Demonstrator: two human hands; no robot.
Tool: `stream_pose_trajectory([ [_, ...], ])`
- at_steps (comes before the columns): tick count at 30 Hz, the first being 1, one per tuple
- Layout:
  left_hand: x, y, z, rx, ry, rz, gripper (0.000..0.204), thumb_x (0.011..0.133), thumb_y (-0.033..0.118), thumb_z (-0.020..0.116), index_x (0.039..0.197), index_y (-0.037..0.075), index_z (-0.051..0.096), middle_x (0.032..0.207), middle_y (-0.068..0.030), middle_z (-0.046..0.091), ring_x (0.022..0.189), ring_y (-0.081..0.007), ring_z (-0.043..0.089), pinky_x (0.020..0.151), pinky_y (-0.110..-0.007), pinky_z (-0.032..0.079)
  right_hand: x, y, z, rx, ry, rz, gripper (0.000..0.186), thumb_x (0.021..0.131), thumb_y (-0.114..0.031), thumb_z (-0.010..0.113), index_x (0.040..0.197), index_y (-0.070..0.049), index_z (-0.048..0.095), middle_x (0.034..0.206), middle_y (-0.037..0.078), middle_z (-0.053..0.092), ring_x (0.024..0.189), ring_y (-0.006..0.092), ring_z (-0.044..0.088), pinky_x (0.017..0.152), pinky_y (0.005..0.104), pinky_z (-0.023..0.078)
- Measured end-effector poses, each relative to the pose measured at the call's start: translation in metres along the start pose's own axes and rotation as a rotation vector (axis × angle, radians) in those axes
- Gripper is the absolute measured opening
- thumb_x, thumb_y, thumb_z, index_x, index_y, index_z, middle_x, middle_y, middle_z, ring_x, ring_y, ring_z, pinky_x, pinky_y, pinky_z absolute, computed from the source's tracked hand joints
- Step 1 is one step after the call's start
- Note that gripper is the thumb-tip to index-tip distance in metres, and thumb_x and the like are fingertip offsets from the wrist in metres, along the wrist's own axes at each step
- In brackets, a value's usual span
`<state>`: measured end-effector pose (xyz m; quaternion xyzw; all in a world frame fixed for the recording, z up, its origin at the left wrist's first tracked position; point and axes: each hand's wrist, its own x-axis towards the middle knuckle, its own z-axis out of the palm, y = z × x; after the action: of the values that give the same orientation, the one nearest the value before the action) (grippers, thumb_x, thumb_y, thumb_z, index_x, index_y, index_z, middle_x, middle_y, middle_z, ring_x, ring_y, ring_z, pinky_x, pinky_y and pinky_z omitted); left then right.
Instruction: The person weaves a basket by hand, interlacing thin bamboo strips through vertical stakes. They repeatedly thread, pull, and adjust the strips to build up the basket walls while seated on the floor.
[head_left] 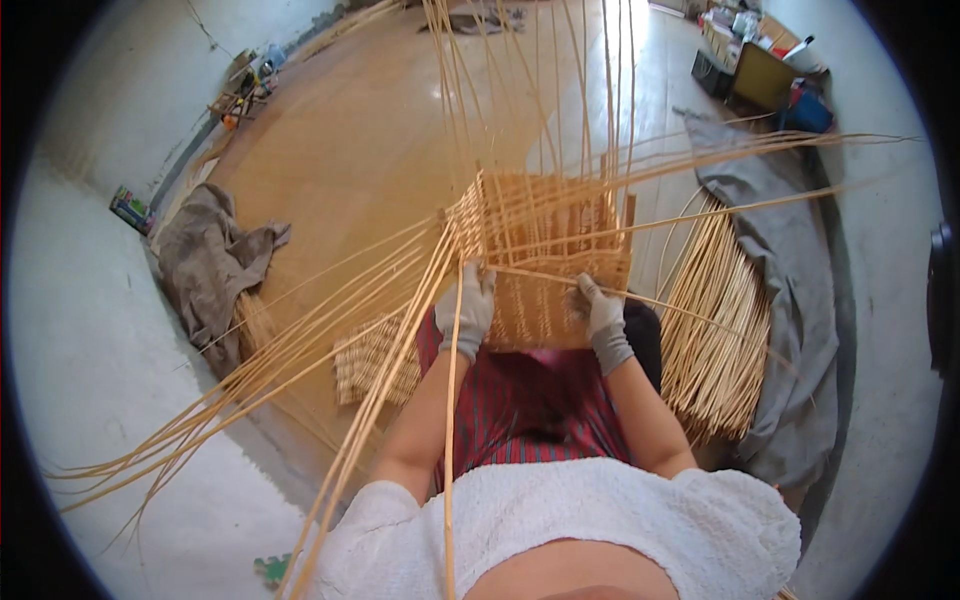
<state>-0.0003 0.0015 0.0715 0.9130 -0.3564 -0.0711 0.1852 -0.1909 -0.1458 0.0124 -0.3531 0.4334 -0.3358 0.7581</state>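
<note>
Both gloved. Left hand (467, 312) gripping a long thin cane (452, 400) beside the half-made woven basket (545, 260). Right hand (603, 322) pressed on the basket's near side, fingers curled on a strand. Bundle of canes (715, 330) just right of the right hand.

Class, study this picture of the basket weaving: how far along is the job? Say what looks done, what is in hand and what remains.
Done: a woven panel stands tightly filled. In hand: the gloved left hand and right hand press its lower edge, at a horizontal cane. Left: long loose cane ends fan out unwoven, and a bundle of spare canes lies unused.
</note>
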Motion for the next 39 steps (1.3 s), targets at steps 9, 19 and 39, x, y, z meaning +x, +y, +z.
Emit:
stream_pose_trajectory([
  [9, 0.041, 0.0, 0.066, -1.205, -0.207, -0.087, 0.038, 0.103, 0.029, 0.067, 0.126, 0.002, 0.053, 0.091, -0.0155, 0.075, 0.07, -0.0204, 0.072, 0.056, -0.031, 0.057, -0.011, -0.046, 0.072, 0.145, -0.433, 0.264, 0.045, 0.106, -0.044, 0.058, 0.119, -0.001, 0.064, 0.114, 0.014, 0.07, 0.098, 0.0241, 0.07, 0.071, 0.0318, 0.058],
  [19, 0.038, 0.01, 0.048, -1.007, -0.218, -0.004, 0.029, 0.096, 0.016, 0.076, 0.116, 0.004, 0.059, 0.083, -0.0096, 0.073, 0.072, -0.0128, 0.071, 0.062, -0.028, 0.057, 0.076, -0.048, 0.124, -0.037, -0.352, -0.724, 0.038, 0.105, -0.026, 0.063, 0.132, -0.001, 0.053, 0.12, 0.009, 0.065, 0.106, 0.0198, 0.064, 0.098, 0.0355, 0.053],
  [39, 0.021, 0.003, 0.07, -1.012, -0.169, -0.103, 0.029, 0.101, 0.026, 0.072, 0.118, 0.004, 0.063, 0.084, -0.0073, 0.075, 0.069, -0.0071, 0.066, 0.062, -0.023, 0.05, 0.057, -0.117, 0.281, -2.508, -0.526, -1.347, 0.017, 0.096, -0.035, 0.066, 0.096, -0.019, 0.07, 0.078, 0.002, 0.074, 0.082, 0.0275, 0.072, 0.109, 0.0435, 0.042],
])
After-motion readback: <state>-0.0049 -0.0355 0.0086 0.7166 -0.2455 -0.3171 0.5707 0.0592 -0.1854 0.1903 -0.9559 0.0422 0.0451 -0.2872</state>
